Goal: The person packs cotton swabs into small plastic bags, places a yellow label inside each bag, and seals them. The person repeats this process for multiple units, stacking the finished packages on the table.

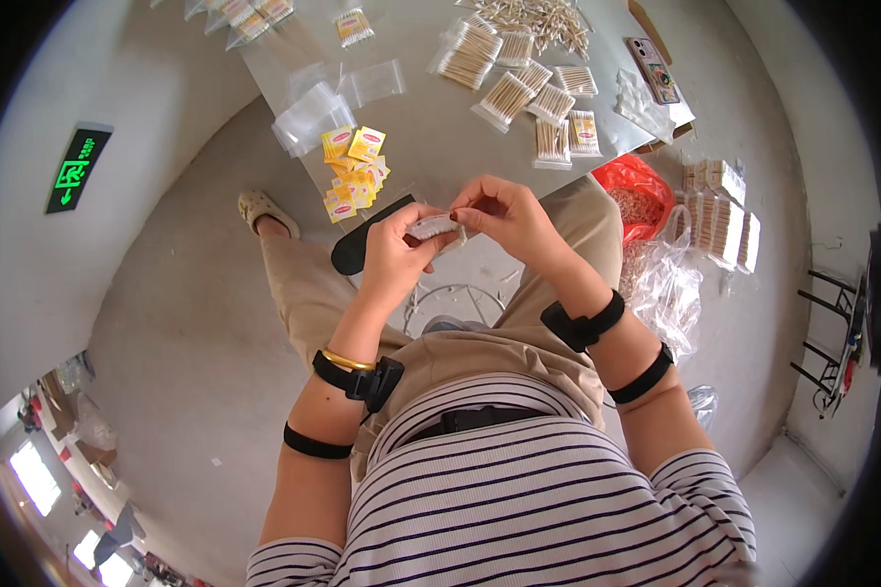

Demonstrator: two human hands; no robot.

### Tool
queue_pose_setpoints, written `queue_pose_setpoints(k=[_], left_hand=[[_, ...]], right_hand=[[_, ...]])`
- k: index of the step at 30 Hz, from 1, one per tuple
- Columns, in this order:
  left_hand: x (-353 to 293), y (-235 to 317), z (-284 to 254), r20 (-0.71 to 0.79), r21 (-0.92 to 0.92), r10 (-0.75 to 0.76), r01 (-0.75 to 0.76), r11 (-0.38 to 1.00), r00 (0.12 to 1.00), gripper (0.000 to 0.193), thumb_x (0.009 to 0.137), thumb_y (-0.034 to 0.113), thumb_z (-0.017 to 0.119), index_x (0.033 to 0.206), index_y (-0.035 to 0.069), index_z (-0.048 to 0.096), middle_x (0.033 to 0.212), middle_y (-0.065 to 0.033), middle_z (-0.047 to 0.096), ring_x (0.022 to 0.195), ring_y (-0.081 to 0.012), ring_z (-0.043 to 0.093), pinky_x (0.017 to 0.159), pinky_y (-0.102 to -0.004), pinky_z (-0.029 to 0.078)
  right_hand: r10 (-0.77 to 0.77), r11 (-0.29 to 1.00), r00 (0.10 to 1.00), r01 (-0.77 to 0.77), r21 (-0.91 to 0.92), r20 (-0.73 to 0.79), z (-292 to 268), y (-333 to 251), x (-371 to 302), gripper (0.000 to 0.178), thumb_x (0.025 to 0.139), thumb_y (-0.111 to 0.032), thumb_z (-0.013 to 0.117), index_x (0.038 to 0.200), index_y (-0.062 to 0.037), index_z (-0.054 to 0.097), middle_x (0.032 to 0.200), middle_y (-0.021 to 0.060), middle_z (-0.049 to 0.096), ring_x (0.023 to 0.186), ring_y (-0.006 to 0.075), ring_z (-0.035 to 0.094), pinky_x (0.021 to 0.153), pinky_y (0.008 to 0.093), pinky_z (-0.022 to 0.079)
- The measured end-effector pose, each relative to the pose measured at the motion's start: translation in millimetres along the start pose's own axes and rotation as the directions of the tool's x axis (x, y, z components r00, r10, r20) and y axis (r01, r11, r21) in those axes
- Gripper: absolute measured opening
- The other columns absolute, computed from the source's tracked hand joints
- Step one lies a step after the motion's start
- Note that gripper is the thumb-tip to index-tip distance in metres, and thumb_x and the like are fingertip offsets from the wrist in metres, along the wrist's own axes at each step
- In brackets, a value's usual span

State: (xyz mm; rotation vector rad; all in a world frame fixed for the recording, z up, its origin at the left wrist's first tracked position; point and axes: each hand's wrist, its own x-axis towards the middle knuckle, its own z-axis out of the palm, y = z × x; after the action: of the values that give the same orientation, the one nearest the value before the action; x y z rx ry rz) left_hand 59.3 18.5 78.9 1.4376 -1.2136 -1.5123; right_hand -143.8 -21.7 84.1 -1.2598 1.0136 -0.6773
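Note:
Over my lap, just off the table's near edge, my left hand (396,243) is closed around a small clear bag of cotton swabs (431,227). The thumb and fingers of my right hand (504,217) pinch the right end of that bag. What exactly lies between these fingertips is too small to tell. Beyond my hands, a heap of yellow and white cards (355,176) lies at the table's near left corner. Clear flat bags (313,115) lie behind the cards. Several filled swab bags (507,101) are spread on the right of the table.
A pile of loose swabs (543,24) lies at the grey table's (416,127) far side, with a phone (653,70) at its right edge. On the floor to the right stand a red bag (639,201), a clear bag (668,293) and stacked swab bundles (717,220).

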Motion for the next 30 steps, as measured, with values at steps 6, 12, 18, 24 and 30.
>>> queue_pose_setpoints(k=[6,12,18,24,30], left_hand=[[-13.5,8.6,3.0,-0.017,0.104,0.122,-0.119,0.987,0.992,0.016,0.087,0.005,0.081,0.101,0.002,0.075,0.069,-0.0007,0.067,0.056,-0.0045,0.055,0.051,-0.024,0.044],[-24.0,16.6,7.7,-0.056,0.147,0.173,-0.163,0.976,0.983,0.017,0.086,0.007,0.082,0.1,0.002,0.075,0.068,-0.003,0.068,0.056,-0.0055,0.057,0.052,-0.0248,0.044],[-31.6,33.0,7.0,-0.065,0.166,0.184,-0.171,0.971,0.981,0.018,0.086,0.01,0.083,0.099,0.001,0.074,0.069,-0.0031,0.07,0.056,-0.0052,0.058,0.052,-0.0243,0.045],[-42.1,47.7,6.2,-0.055,0.12,0.124,-0.116,0.986,0.991,0.018,0.087,0.011,0.083,0.1,0.001,0.074,0.076,-0.0016,0.072,0.06,-0.0037,0.06,0.052,-0.0227,0.05],[-52.5,43.1,5.3,-0.036,-0.094,0.189,-0.192,0.977,0.981,0.023,0.093,0.005,0.077,0.114,-0.001,0.069,0.098,-0.0033,0.074,0.073,-0.0039,0.064,0.055,-0.0206,0.053]], right_hand=[[0.131,0.966,0.981,-0.159,0.203,0.146,-6.3,-0.4,-7.0,0.011,0.097,-0.009,0.073,0.102,-0.0021,0.065,0.094,0.0015,0.068,0.084,0.0074,0.06,0.076,0.0238,0.05],[0.089,0.983,0.985,-0.111,0.146,0.144,-7.3,-16.3,-17.4,0.013,0.099,-0.011,0.072,0.104,-0.0014,0.065,0.095,-0.0001,0.065,0.086,0.0075,0.059,0.079,0.0235,0.049],[-0.116,0.993,0.993,0.116,0.014,0.03,0.4,-25.6,-23.4,0.012,0.095,-0.011,0.075,0.102,-0.0032,0.068,0.091,-0.002,0.064,0.08,0.0078,0.056,0.072,0.0245,0.047],[-0.273,0.94,0.962,0.271,-0.206,0.021,9.9,-40.0,-33.0,0.011,0.093,-0.009,0.077,0.102,-0.0057,0.072,0.093,-0.0013,0.06,0.082,0.0099,0.057,0.072,0.0271,0.047],[-0.241,0.968,0.97,0.243,0.055,-0.042,7.8,-26.1,-33.6,0.006,0.095,-0.009,0.076,0.1,-0.0055,0.074,0.095,-0.0032,0.062,0.08,0.0044,0.055,0.071,0.0224,0.045]])
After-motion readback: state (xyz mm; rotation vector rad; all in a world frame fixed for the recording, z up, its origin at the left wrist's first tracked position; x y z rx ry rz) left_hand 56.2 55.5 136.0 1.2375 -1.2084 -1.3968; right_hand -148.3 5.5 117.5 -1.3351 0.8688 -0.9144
